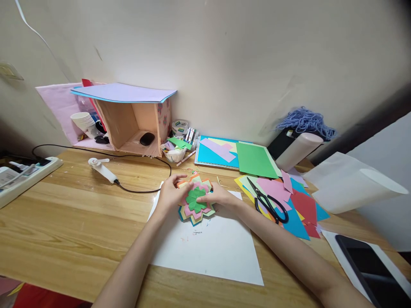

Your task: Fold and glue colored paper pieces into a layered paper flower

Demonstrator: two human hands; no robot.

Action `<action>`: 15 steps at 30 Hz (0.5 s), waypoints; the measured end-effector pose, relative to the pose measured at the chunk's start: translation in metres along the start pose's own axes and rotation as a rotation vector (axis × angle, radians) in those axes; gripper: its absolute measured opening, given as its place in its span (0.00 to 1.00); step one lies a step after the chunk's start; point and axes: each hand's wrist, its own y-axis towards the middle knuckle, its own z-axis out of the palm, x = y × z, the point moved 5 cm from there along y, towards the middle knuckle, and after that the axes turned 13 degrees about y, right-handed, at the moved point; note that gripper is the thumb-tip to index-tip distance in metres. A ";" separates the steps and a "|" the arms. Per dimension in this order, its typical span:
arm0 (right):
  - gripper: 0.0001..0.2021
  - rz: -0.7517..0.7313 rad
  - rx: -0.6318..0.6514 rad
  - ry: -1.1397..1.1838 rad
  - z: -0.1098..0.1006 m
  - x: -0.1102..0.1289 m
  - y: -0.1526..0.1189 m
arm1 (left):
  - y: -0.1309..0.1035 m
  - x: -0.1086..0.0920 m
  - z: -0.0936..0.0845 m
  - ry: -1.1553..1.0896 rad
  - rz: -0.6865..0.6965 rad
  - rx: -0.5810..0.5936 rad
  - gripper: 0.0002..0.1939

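Over a wooden table (64, 231) — the left hand (171, 192) and right hand (220, 193) are holding a bright, layered paper flower (195, 200).

We cannot see the underside of the flower (196, 199), nor most of the fingers of the left hand (173, 191) and the right hand (221, 195), tucked behind it. Below the flower, the marks (197, 232) on the sheet (208, 261) are too small for us to read. Far to its left, the power strip (32, 180) is cut off by the edge of our view; at its lower left, so is a red thing (48, 298) we cannot identify. To its right, overlapping papers (295, 218) partly hide one another, and farther right we lose the device's (369, 262) lower end.
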 end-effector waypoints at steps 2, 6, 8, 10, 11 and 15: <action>0.17 -0.001 0.005 -0.004 0.000 0.001 0.000 | -0.002 -0.001 0.000 -0.026 -0.042 0.049 0.24; 0.20 0.007 0.017 0.053 0.003 0.002 -0.002 | -0.003 -0.004 -0.003 -0.134 -0.117 0.118 0.24; 0.20 0.014 0.036 0.097 0.005 0.001 -0.003 | -0.002 -0.004 -0.004 -0.150 -0.137 0.130 0.23; 0.20 0.017 0.051 0.124 0.007 0.001 -0.004 | 0.000 -0.004 -0.005 -0.141 -0.136 0.119 0.21; 0.20 0.018 0.052 0.131 0.007 0.001 -0.005 | 0.000 -0.003 -0.006 -0.135 -0.126 0.100 0.20; 0.20 0.038 0.049 0.117 0.006 0.001 -0.003 | 0.004 0.001 -0.009 -0.182 -0.084 -0.017 0.18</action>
